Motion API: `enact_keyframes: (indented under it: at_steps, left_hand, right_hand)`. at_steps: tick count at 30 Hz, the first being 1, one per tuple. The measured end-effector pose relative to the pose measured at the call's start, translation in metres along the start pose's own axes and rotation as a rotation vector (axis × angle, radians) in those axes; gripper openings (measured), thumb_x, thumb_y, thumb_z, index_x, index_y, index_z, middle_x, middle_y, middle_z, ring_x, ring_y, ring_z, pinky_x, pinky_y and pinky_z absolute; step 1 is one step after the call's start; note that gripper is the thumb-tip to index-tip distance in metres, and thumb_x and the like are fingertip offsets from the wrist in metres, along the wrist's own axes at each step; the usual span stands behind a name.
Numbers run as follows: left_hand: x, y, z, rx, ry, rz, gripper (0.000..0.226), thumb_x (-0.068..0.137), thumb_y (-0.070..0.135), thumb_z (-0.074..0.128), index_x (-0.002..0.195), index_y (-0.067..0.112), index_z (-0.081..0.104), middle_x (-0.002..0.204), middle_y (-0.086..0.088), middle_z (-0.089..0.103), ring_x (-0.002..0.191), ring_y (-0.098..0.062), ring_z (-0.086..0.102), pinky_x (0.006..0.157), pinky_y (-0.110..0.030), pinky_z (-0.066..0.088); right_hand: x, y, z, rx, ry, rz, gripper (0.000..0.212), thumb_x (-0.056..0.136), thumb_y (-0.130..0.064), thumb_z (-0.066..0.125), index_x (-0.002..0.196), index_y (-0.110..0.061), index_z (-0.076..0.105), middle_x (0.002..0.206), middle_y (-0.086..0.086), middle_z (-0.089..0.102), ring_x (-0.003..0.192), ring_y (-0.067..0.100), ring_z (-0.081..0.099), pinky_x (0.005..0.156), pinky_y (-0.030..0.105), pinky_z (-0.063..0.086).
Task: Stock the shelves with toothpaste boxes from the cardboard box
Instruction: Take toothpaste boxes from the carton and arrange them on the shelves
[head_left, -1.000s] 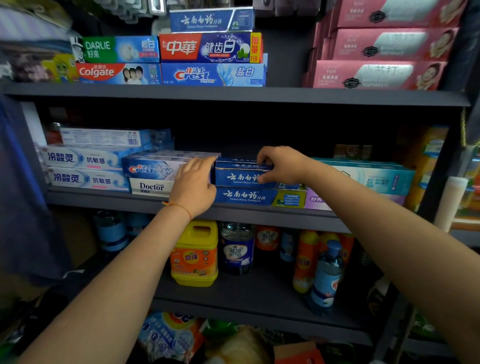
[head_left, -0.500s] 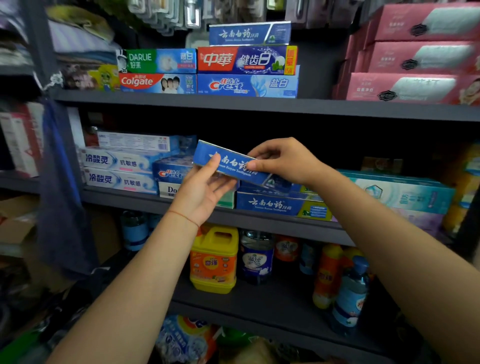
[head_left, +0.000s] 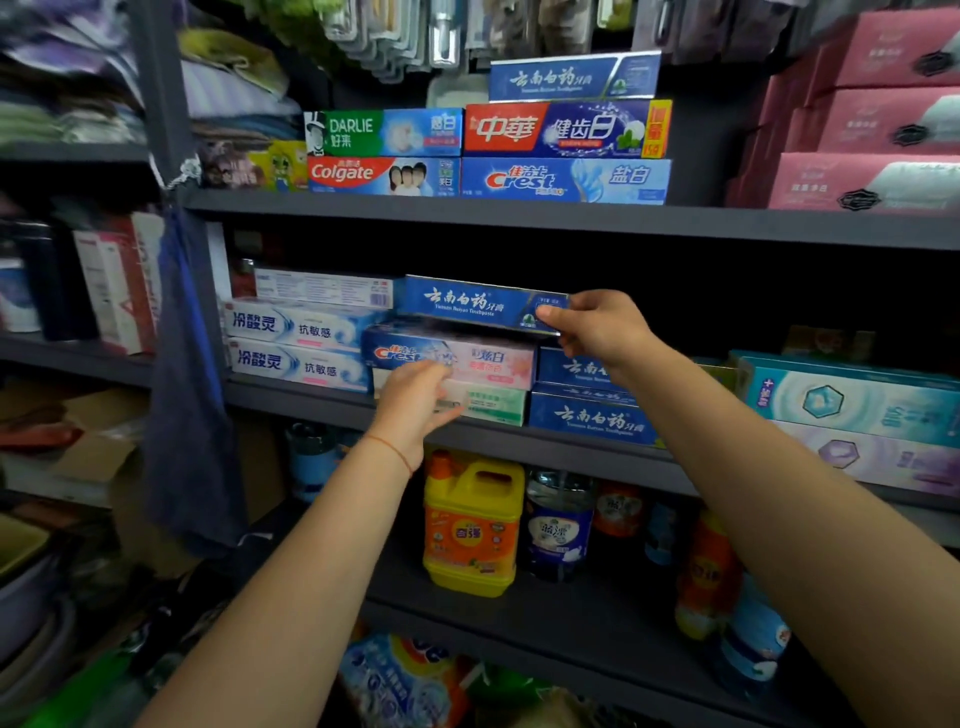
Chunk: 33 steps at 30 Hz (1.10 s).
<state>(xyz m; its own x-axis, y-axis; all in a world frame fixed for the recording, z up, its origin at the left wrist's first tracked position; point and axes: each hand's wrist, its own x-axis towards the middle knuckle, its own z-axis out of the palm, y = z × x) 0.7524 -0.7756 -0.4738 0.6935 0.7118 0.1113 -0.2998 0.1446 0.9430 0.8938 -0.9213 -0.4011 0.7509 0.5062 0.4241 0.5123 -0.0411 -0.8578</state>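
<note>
The right hand (head_left: 597, 327) pinched the blue toothpaste box (head_left: 478, 304) at its right end; light, stiff card. Left hand's (head_left: 415, 400) fingers lay loosely curled against the Crest box (head_left: 452, 356).

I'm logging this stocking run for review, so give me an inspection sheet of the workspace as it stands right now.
Surface: dark middle shelf, toothpaste boxes stacked along it.
Job's things: blue toothpaste box held level above the Crest box; whether it rests on it, cannot tell. Two matching blue boxes stacked to the right. Cardboard box: not in view.
Clutter: yellow detergent jug and bottles on the shelf below.
Grippers: right hand pinches the blue toothpaste box's right end; left hand in front of the lower stack, blurred, holds nothing.
Cables: nothing seen.
Surroundings: upper shelf with more toothpaste, pink boxes at right.
</note>
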Motion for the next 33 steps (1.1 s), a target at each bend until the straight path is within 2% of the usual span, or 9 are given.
enact_keyframes:
  at_steps: [5, 7, 10, 14, 20, 24, 26, 29, 33]
  left_hand:
    - [-0.007, -0.009, -0.004, 0.003, -0.009, 0.05, 0.052, 0.099, 0.005, 0.053, 0.149, 0.011, 0.041, 0.145, -0.008, 0.047, 0.124, -0.02, 0.052, 0.09, -0.037, 0.056]
    - [-0.009, -0.009, -0.005, 0.027, -0.028, 0.077, 0.052, 0.099, 0.006, 0.052, 0.149, 0.014, 0.041, 0.145, -0.004, 0.047, 0.118, -0.015, 0.053, 0.089, -0.035, 0.057]
    - [-0.006, -0.01, -0.007, 0.095, -0.046, 0.118, 0.053, 0.099, 0.009, 0.053, 0.149, 0.022, 0.042, 0.143, 0.002, 0.047, 0.109, -0.009, 0.056, 0.09, -0.036, 0.057]
    - [-0.001, -0.007, -0.007, 0.18, -0.055, 0.17, 0.058, 0.099, 0.012, 0.054, 0.151, 0.031, 0.037, 0.143, 0.008, 0.041, 0.119, -0.015, 0.053, 0.092, -0.04, 0.056]
    - [0.01, -0.006, -0.003, 0.28, -0.059, 0.194, 0.063, 0.097, 0.012, 0.055, 0.151, 0.035, 0.033, 0.146, 0.001, 0.04, 0.123, -0.02, 0.051, 0.084, -0.036, 0.058]
    - [0.01, -0.007, -0.001, 0.295, -0.055, 0.202, 0.062, 0.097, 0.013, 0.055, 0.151, 0.034, 0.034, 0.144, 0.0, 0.039, 0.12, -0.02, 0.052, 0.082, -0.034, 0.058]
    - [0.008, -0.01, -0.001, 0.342, -0.028, 0.217, 0.06, 0.096, 0.012, 0.054, 0.15, 0.032, 0.036, 0.139, -0.001, 0.041, 0.117, -0.02, 0.053, 0.087, -0.038, 0.057]
    - [0.003, -0.016, 0.007, 0.534, 0.014, 0.326, 0.048, 0.094, 0.012, 0.052, 0.14, 0.026, 0.051, 0.132, -0.003, 0.048, 0.115, -0.023, 0.054, 0.098, -0.047, 0.051]
    - [-0.015, -0.029, 0.035, 0.805, -0.096, 0.554, 0.036, 0.095, 0.012, 0.053, 0.129, 0.019, 0.062, 0.126, 0.001, 0.05, 0.116, -0.021, 0.053, 0.102, -0.041, 0.046]
  right_hand:
    - [0.015, -0.003, 0.029, -0.084, -0.031, 0.019, 0.019, 0.087, -0.017, 0.073, 0.089, -0.009, 0.057, 0.068, 0.006, 0.059, 0.056, 0.015, 0.057, 0.045, 0.02, 0.049]
    - [0.016, 0.0, 0.033, -0.145, -0.027, 0.01, 0.025, 0.087, -0.02, 0.074, 0.101, -0.011, 0.056, 0.067, 0.004, 0.059, 0.052, 0.012, 0.055, 0.041, 0.018, 0.044]
    - [0.017, 0.004, 0.034, -0.263, -0.036, -0.003, 0.028, 0.086, -0.03, 0.075, 0.097, -0.013, 0.056, 0.065, 0.0, 0.058, 0.05, 0.009, 0.053, 0.041, 0.02, 0.041]
    - [0.017, 0.007, 0.031, -0.342, -0.036, -0.009, 0.031, 0.085, -0.036, 0.074, 0.101, -0.014, 0.058, 0.071, 0.004, 0.062, 0.052, 0.011, 0.051, 0.042, 0.023, 0.041]
    - [0.012, 0.002, 0.029, -0.353, -0.05, 0.011, 0.047, 0.087, -0.033, 0.072, 0.121, -0.004, 0.059, 0.084, 0.008, 0.066, 0.054, 0.011, 0.051, 0.044, 0.023, 0.042]
    - [0.009, -0.009, 0.015, -0.313, -0.082, 0.034, 0.056, 0.087, -0.034, 0.072, 0.132, -0.004, 0.056, 0.073, 0.003, 0.065, 0.049, 0.012, 0.048, 0.043, 0.024, 0.042]
    - [0.009, -0.017, -0.009, -0.331, 0.006, -0.006, 0.054, 0.087, -0.039, 0.071, 0.13, -0.007, 0.059, 0.069, 0.004, 0.064, 0.048, 0.014, 0.051, 0.042, 0.023, 0.044]
    - [0.013, -0.014, -0.054, -0.729, 0.09, -0.074, 0.038, 0.092, -0.039, 0.065, 0.116, -0.01, 0.069, 0.099, 0.012, 0.071, 0.081, 0.026, 0.066, 0.07, 0.028, 0.051]
    - [-0.002, 0.008, -0.08, -1.185, -0.233, 0.108, 0.059, 0.091, -0.056, 0.057, 0.131, -0.013, 0.059, 0.132, 0.011, 0.059, 0.119, 0.029, 0.055, 0.097, 0.034, 0.043]
